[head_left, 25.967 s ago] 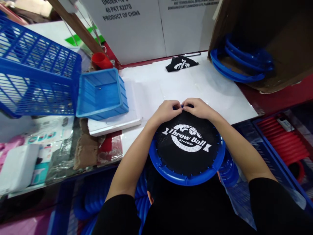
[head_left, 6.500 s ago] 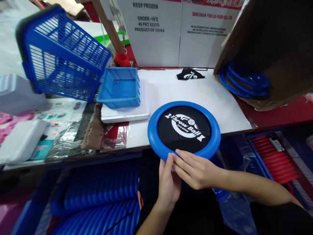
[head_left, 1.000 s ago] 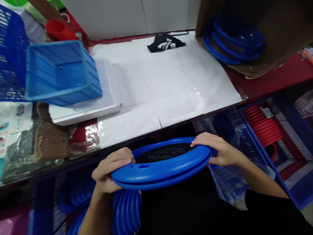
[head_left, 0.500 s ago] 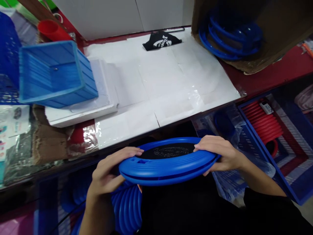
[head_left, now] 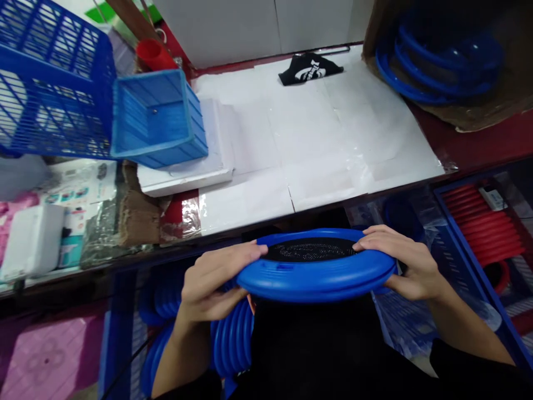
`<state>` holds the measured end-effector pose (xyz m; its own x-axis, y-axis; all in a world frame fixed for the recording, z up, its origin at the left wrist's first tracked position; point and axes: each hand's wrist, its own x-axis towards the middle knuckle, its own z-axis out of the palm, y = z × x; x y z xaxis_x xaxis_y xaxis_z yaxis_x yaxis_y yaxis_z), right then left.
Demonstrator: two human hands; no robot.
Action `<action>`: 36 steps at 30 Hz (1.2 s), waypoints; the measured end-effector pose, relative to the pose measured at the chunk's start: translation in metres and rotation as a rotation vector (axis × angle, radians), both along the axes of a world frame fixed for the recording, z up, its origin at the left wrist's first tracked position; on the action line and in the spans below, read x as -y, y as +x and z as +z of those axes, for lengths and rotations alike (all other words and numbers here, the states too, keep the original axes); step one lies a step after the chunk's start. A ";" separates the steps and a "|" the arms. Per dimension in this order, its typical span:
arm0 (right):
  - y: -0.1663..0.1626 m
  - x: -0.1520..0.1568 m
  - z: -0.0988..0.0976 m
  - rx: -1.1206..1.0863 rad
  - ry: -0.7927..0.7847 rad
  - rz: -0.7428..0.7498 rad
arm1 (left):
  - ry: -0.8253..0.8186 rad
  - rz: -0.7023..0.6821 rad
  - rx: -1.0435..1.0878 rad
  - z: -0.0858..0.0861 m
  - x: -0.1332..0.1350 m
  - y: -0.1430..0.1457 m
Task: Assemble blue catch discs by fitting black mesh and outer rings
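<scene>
Between my two hands is a round blue plastic ring disc (head_left: 316, 280) with a black mesh centre that bears pale dotted print. It is held nearly level in front of my body, below the table's front edge. My left hand (head_left: 219, 278) grips its left rim, fingers on top and thumb beneath. On the opposite rim my right hand (head_left: 402, 261) is closed the same way, fingertips reaching the mesh. A small slot shows in the rim's top near my left hand. The disc's underside is hidden.
A white-covered table (head_left: 258, 194) lies ahead, with a black printed cloth (head_left: 310, 69) at the back. At left stand a light-blue bin (head_left: 195, 122) and a blue basket (head_left: 58, 105). A cardboard box (head_left: 462, 119) holds blue rings. Crates below hold red rings (head_left: 483, 222) and blue rings (head_left: 233, 339).
The view has swung left, so the table and bins appear farther right. Both hands still hold the disc, and the gap along its near edge looks narrower.
</scene>
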<state>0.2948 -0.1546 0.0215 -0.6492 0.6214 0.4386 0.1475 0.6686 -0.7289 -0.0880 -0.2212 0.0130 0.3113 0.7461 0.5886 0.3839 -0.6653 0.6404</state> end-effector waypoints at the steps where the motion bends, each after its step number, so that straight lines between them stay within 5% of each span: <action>1: 0.001 -0.001 0.000 0.006 0.002 -0.003 | 0.006 0.019 -0.013 0.000 0.002 0.001; 9: -0.002 -0.006 0.002 0.022 0.010 0.009 | -0.068 -0.004 0.012 -0.005 0.000 -0.007; 13: -0.008 -0.004 0.005 0.103 0.056 0.018 | -0.193 -0.024 -0.232 0.012 -0.001 0.000; 19: -0.023 -0.002 0.012 0.226 0.168 0.075 | -0.109 -0.093 -0.432 0.034 -0.004 0.040; 36: -0.025 -0.004 0.028 0.255 0.211 0.072 | -0.147 -0.068 -0.150 0.021 -0.006 0.037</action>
<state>0.2702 -0.1509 0.0500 -0.7938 0.4823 0.3704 0.2539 0.8163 -0.5188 -0.0509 -0.2154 0.0341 0.4396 0.7948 0.4184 0.4393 -0.5966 0.6716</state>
